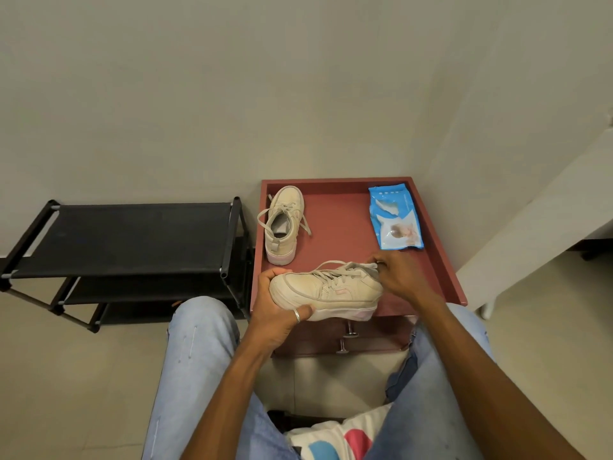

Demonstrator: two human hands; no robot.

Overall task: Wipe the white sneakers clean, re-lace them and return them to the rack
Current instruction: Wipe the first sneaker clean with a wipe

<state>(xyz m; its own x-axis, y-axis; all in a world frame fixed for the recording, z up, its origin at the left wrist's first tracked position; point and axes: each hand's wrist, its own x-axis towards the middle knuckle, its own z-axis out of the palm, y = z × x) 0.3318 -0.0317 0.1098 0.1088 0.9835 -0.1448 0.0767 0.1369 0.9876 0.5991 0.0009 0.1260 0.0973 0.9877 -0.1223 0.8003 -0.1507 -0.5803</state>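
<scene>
I hold one white sneaker (335, 288) sideways over the near edge of the red cabinet top (345, 234), toe pointing left. My left hand (277, 305) grips its toe and sole. My right hand (399, 277) pinches the lace end at the sneaker's collar. The second white sneaker (284, 224) stands on the cabinet top at the back left, toe away from me, its laces loose. A blue pack of wet wipes (394, 217) lies at the back right of the cabinet top. The black shoe rack (132, 240) stands to the left, its top shelf bare.
The red cabinet has raised side rims and two metal drawer handles (346, 341) facing me. My knees in blue jeans flank it. Walls close off the back and right. A white piece of furniture (544, 234) stands at the right. Pale tiled floor lies all around.
</scene>
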